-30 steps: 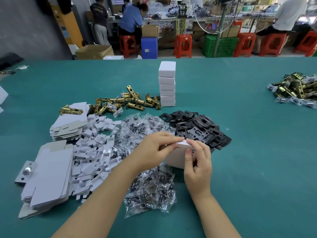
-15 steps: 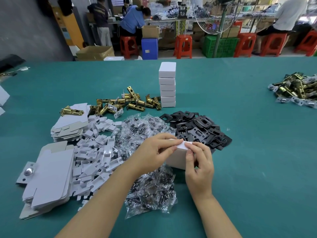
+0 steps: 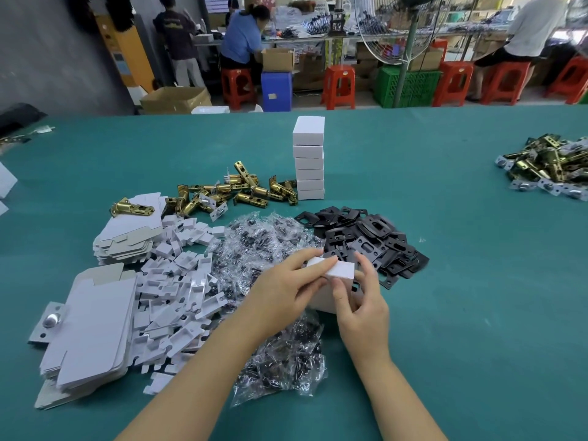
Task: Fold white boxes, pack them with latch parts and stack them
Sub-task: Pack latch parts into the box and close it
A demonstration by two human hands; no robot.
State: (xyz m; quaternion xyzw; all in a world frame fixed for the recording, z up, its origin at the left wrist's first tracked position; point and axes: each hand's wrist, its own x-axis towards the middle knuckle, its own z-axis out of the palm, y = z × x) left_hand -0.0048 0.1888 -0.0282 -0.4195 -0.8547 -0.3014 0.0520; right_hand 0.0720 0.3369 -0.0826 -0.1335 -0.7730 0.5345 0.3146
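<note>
A small white box [image 3: 339, 270] stands on end on the green table [image 3: 477, 313] in front of me. My left hand [image 3: 286, 286] grips its left side, fingers laid across the top flap. My right hand [image 3: 361, 302] holds its right side, thumb on the front face and fingers curled behind. A stack of several closed white boxes [image 3: 308, 160] stands further back. Brass latch parts [image 3: 235, 190] lie left of the stack. Black plates [image 3: 366, 241] lie just behind the box.
Bags of small screws [image 3: 261, 249] lie under my left arm. White inserts [image 3: 178, 291] and flat box blanks [image 3: 92, 329] lie at the left. A second heap of latches [image 3: 547, 168] sits at the far right. People work at benches beyond the table.
The box's top flap has come down flatter under my left fingers. My right thumb has slid onto the box's front face. Both hands stay in nearly the same place.
</note>
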